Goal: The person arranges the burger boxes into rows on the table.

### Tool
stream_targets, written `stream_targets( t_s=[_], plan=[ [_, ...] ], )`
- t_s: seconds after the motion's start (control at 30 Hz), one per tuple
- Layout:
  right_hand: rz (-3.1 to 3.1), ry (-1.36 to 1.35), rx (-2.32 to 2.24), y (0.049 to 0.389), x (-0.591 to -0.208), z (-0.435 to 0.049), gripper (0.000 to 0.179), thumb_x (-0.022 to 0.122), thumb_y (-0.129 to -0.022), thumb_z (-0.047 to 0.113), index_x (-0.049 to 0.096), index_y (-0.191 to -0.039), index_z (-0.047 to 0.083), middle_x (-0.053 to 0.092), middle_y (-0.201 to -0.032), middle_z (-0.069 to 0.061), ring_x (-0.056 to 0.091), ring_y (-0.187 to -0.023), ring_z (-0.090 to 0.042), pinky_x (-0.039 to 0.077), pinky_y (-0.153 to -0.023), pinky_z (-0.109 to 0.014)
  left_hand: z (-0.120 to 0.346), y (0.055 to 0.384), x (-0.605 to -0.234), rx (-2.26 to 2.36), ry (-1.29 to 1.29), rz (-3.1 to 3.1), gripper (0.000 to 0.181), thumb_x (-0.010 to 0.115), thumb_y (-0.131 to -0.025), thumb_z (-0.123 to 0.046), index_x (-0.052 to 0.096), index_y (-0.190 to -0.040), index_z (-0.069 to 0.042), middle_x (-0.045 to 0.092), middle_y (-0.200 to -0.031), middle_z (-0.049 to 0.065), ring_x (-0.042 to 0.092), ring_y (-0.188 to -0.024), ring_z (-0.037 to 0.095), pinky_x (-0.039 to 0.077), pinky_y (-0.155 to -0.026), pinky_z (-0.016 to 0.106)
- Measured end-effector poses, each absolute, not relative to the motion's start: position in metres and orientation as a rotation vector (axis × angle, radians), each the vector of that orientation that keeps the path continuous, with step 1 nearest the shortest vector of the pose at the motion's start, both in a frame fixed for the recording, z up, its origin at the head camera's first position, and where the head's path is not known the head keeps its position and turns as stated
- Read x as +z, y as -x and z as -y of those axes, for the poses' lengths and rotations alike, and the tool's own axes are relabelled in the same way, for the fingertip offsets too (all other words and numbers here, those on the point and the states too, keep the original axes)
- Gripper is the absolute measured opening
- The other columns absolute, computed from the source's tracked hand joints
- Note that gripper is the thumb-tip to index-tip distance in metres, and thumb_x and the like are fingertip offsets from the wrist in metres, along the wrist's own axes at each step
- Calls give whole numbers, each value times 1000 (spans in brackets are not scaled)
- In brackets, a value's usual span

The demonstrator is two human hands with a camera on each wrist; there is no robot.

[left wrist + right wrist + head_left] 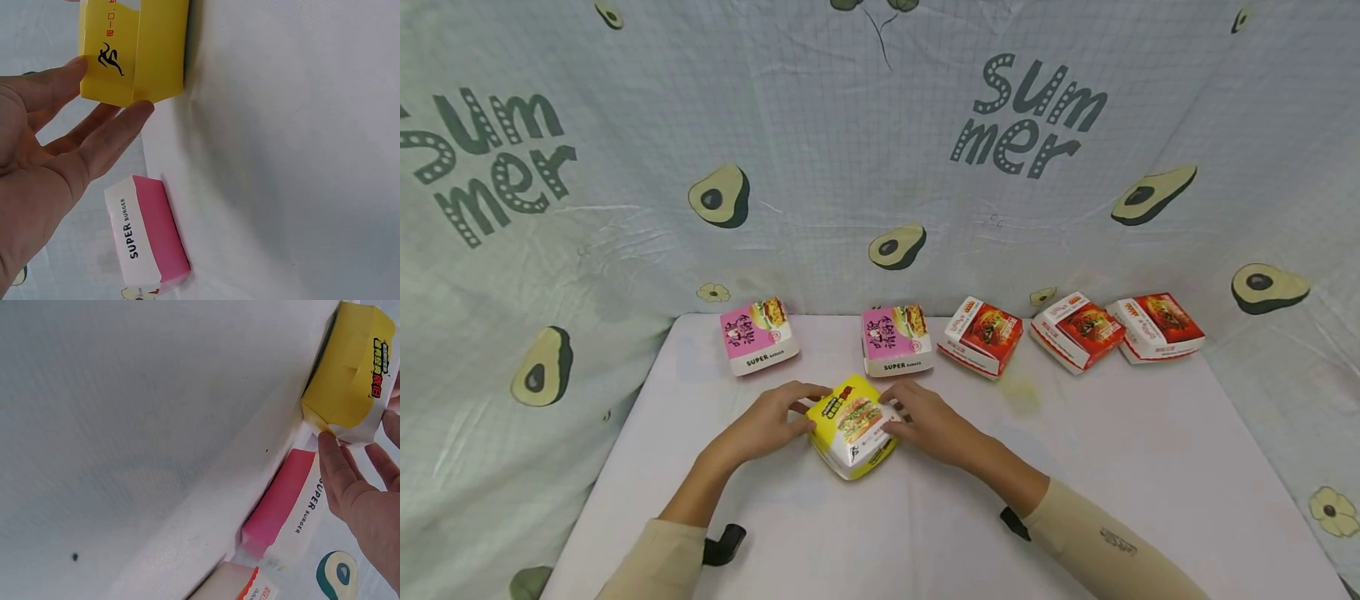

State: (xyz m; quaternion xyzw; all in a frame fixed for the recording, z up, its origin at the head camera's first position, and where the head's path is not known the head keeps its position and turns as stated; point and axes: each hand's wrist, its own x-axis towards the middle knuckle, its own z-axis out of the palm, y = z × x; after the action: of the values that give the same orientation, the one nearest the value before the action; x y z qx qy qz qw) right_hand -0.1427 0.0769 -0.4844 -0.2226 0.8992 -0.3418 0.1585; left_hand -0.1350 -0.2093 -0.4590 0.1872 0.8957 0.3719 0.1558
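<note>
The yellow-and-white burger box point(853, 427) sits closed, its printed top facing up! It's turned at an angle, just nearer than the middle pink box point(897, 340), slightly left.

Box point(852, 423) btwn L hand point(772, 423) & R hand point(934, 423), 5 boxes point(895, 337) behind.

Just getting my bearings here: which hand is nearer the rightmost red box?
Right: the right hand is front-left of the rightmost red box; the left hand is farther left, across the yellow box.
</note>
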Motion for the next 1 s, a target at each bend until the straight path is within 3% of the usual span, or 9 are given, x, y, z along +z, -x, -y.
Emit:
stream_targets(
  t_s=[0.5,1.0],
  plan=[
    [-2570,740,-1011,127,-488,-84,41,78,-93,26,58,-128,14,57,-125,-2,62,-109,-14,59,-87,-23,207,144,-468,1170,-435,-2555,38,61,-99,1,66,-136,-9,65,-139,12,61,-126,36,53,-106,54],
    [-2601,775,-990,120,-494,-86,41,76,-95,32,58,-129,18,53,-121,1,59,-102,-10,55,-80,-15,198,147,-475,1203,-416,-2577,37,57,-103,-1,63,-139,-8,63,-143,13,57,-135,39,49,-110,55]
  ],
)
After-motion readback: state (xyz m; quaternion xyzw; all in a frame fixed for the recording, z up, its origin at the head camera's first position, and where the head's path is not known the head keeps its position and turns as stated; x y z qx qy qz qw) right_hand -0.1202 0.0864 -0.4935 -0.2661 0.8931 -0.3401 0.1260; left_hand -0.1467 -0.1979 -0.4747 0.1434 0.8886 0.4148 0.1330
